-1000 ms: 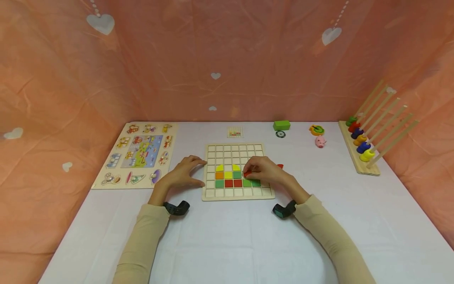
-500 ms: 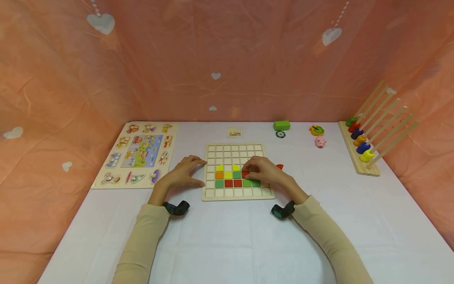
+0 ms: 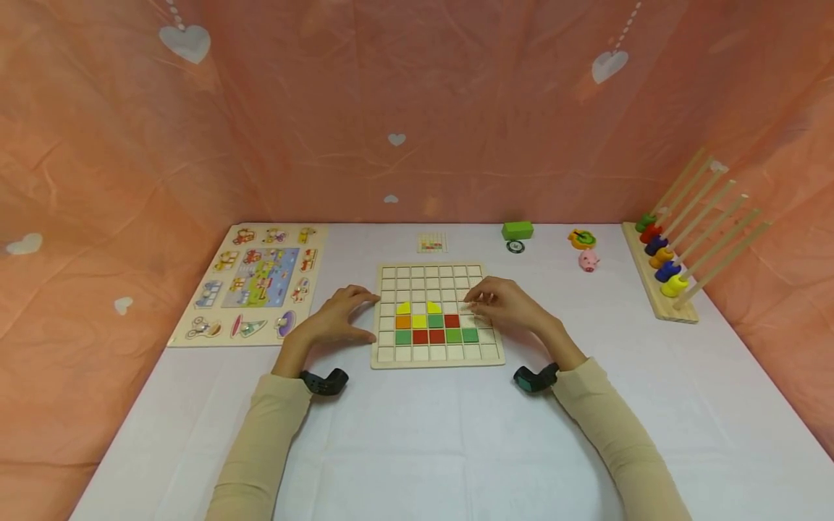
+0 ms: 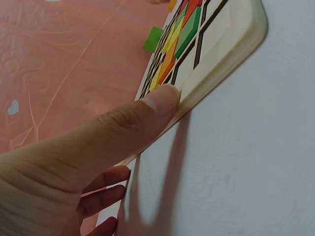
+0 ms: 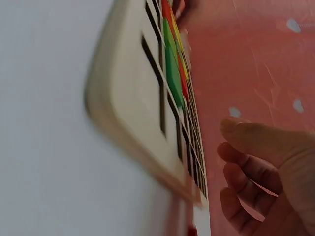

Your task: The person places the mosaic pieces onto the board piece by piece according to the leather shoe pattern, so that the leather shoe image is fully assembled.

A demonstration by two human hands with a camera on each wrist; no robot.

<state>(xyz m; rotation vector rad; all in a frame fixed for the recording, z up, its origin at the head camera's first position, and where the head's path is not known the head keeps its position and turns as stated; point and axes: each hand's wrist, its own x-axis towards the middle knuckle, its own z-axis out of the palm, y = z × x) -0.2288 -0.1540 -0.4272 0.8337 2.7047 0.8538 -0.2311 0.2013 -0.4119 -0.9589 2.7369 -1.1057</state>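
Observation:
A wooden grid board [image 3: 438,364] lies on the white table, with coloured tiles in some of its squares. At the right end of the upper full row sits a red tile [image 3: 452,321], flat in its square. Two yellow pieces with slanted sides, one of them this yellow piece [image 3: 434,308], lie above that row. My left hand [image 3: 335,316] rests against the board's left edge; in the left wrist view the thumb [image 4: 160,101] touches the rim. Over the board's right side hovers my right hand [image 3: 504,304], its fingers loosely bent and holding nothing visible.
A knobbed picture puzzle [image 3: 260,278] lies left. Behind the board is a small pattern card [image 3: 432,242]. Farther right are a green block [image 3: 517,230], a round disc [image 3: 515,247], a pink pig [image 3: 588,260] and a wooden peg stand [image 3: 661,275] with coloured rings.
The right hand pressed the red tile into its square, let it go and moved up and right off it. The left hand has stayed at the board's edge.

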